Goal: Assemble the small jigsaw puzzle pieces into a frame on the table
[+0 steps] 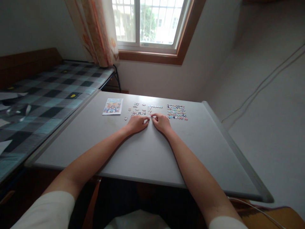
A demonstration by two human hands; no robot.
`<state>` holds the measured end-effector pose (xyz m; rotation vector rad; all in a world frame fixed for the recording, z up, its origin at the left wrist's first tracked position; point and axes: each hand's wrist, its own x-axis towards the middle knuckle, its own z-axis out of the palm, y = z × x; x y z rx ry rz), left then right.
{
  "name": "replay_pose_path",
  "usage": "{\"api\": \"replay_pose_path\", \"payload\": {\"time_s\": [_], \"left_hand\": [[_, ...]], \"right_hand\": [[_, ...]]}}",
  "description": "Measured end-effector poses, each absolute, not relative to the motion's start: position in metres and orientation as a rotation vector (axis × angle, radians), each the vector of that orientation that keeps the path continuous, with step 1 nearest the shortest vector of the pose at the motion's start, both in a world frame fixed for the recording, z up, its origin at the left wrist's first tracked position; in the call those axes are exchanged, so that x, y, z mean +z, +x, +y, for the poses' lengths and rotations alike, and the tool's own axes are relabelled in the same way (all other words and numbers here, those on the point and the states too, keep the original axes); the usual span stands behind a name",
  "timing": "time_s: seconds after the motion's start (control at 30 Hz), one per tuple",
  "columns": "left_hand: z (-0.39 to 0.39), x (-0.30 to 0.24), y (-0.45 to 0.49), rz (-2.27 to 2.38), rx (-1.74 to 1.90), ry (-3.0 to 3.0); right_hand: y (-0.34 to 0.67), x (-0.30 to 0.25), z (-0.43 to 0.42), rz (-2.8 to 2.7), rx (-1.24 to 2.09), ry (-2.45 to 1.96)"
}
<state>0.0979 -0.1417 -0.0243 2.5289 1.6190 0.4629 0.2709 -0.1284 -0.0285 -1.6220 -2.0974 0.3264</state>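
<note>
Both my hands rest on a grey table (147, 152), side by side at its far middle. My left hand (137, 123) lies with its fingers curled, its fingertips at the edge of a small joined strip of puzzle pieces (152, 109). My right hand (162, 121) pinches with thumb and forefinger at the same spot; what sits between the fingers is too small to name. Loose puzzle pieces (137, 109) lie scattered just beyond my left hand. A dense patch of coloured pieces (176, 112) sits to the right of my right hand.
A printed picture card (112, 106) lies on the table to the left of the pieces. A bed with a checked cover (47, 92) runs along the table's left side. Behind the table are a window (149, 22) and a curtain (95, 31). A cable (262, 86) runs along the right wall.
</note>
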Motion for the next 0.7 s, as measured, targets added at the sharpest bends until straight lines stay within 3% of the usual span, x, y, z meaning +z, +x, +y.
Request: {"api": "replay_pose_path", "payload": {"time_s": [0.7], "left_hand": [[-0.1416, -0.0244, 0.0970, 1.596, 0.486, 2.547]], "right_hand": [[0.2709, -0.0285, -0.1285, -2.091, 0.324, -1.597]]}}
